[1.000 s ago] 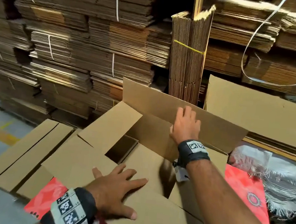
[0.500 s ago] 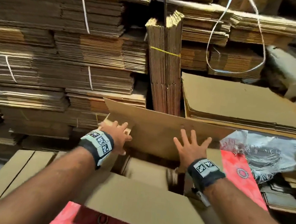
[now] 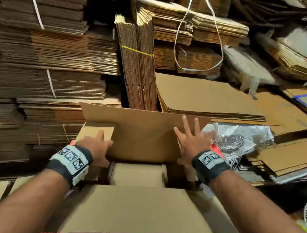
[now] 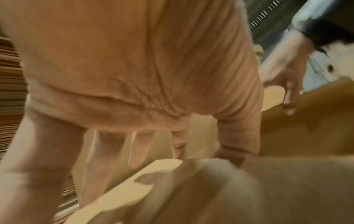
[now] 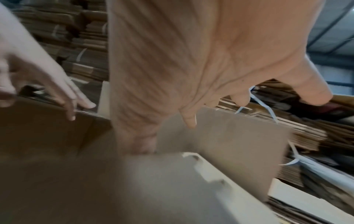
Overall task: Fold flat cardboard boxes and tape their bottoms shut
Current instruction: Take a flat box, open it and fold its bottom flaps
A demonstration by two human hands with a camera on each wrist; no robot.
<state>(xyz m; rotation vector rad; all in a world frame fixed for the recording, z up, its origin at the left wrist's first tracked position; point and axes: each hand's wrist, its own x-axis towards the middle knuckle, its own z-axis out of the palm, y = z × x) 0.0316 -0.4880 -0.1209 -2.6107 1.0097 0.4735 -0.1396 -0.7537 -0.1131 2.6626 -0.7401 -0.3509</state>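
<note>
Filling the whole background: stacks of flat cardboard (image 3: 48,48), strapped in bundles, too many to count; one bundle stands on end (image 3: 137,61) behind the work.

One box (image 3: 135,205) in hand, opened up and sitting between the forearms on something red. Four flaps counted. Far long flap (image 3: 143,132) stands upright. Near long flap (image 3: 139,209) is turned toward the person. Left short flap (image 3: 96,131) is partly raised. A fourth panel (image 3: 137,173) lies flat down in the opening.

Progress, as judged: box is erected, flaps mid-fold, bottom not closed. No tape or dispenser visible anywhere. Long flaps still to come down, then the seam to tape, then the remaining flat boxes.

Two hands, both on this box.
- Left hand (image 3: 96,148): at the left short flap, fingers extended along it, pushing rather than gripping. Wrist view is blurred but agrees, fingers straight.
- Right hand (image 3: 189,144): fingers (image 3: 186,124) spread wide, palm flat against the far long flap near its right edge, holding nothing.
</note>
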